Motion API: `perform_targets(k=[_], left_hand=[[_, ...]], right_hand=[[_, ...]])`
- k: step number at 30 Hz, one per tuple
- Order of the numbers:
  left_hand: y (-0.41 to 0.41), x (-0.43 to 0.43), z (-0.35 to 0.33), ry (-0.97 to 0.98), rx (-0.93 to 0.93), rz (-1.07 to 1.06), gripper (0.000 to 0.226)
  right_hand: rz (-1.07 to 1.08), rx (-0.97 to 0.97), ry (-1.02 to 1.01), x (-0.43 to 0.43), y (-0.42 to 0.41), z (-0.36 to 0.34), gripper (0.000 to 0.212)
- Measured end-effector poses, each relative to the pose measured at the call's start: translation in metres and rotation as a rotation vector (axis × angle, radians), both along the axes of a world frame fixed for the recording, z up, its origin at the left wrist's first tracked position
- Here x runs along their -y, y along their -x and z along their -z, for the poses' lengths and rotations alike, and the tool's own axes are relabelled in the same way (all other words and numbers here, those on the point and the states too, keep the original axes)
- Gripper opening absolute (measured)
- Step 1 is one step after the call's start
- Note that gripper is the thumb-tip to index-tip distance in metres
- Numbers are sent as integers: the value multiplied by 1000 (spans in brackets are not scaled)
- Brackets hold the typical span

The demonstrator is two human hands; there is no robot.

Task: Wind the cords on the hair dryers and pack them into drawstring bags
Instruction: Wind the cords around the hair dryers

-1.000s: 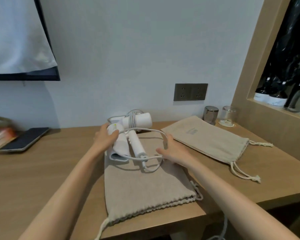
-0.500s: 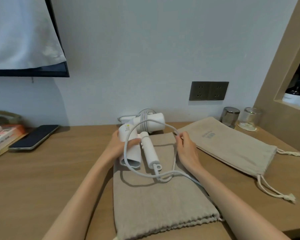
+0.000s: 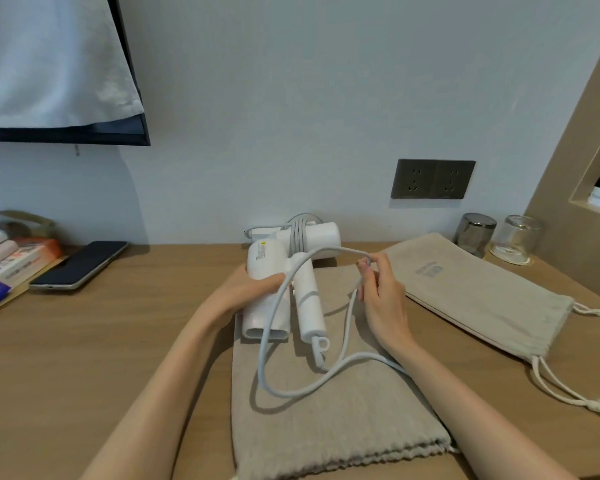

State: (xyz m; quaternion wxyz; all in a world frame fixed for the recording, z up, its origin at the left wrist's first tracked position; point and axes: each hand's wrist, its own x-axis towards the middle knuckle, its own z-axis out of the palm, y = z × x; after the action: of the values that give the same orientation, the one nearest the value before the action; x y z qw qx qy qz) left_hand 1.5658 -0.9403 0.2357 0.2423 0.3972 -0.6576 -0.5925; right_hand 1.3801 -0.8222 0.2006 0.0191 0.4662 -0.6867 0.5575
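Head view, my feed – the left hand [image 3: 253,292] grips the barrel of the near white hair dryer [image 3: 269,313], fingers curled round it and the thumb on top. The dryer lies on the near drawstring bag [image 3: 326,427], its nozzle end towards me and its folded handle [image 3: 309,306] just beside the barrel. The right hand [image 3: 383,303] pinches its white cord [image 3: 284,393] between thumb and forefinger at the top of a loose loop, with the other fingers curled; the hand is raised off the bag. The loop crosses over the barrel and sags onto the bag near the handle's end, and one run goes off under the right wrist. That bag lies flat on the wooden desk [image 3: 101,358], gathered mouth at the near edge. Behind it, by the wall – a second hair dryer [image 3: 323,237] with its cord already wound round it. A second drawstring bag [image 3: 482,299] lies flat to the right, apart from the first, drawstrings trailing at its near-right end. Also on the desk: a dark phone [image 3: 78,265] at left, boxes [image 3: 7,261] beside it, and two glasses [image 3: 475,233] at back right. A grey double wall socket [image 3: 432,179] sits above the second bag.
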Motion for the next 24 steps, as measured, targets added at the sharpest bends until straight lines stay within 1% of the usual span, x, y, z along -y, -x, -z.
perform_targets(k=[2,5,7,9,11,12,14,15,16,19,21,24], left_hand=[[-4,-2,-1,-11,-11,-44,62],[-8,-4,-6,14,-181,-162,52],[-10,-7,-12,129,-280,-269,52],[-15,-10,-20,321,-348,-361,58],[-21,-11,-24,471,-371,-380,69],[-23,-13,-26,504,-374,-371,77],[-24,-16,-26,524,-379,-338,94],[-22,-18,-25,530,-383,-320,100],[-20,-21,-25,540,-380,-302,104],[-16,-29,-27,604,-364,-224,108],[-14,-36,-29,646,-347,-170,111],[-8,-47,-30,705,-298,-119,112]], right_hand=[[33,87,61,-1,1,-3,18],[6,218,70,-2,2,-8,23],[-94,411,100,-4,1,-16,27],[-211,672,130,-8,1,-30,26],[-320,903,138,-13,2,-47,29],[-364,967,108,-16,3,-55,30],[-419,957,-11,-23,5,-71,21],[-433,912,-84,-26,5,-78,17],[-439,860,-153,-28,6,-85,18],[-398,657,-291,-28,8,-98,22],[-366,501,-357,-26,8,-106,18],[-376,415,-358,-26,2,-123,22]])
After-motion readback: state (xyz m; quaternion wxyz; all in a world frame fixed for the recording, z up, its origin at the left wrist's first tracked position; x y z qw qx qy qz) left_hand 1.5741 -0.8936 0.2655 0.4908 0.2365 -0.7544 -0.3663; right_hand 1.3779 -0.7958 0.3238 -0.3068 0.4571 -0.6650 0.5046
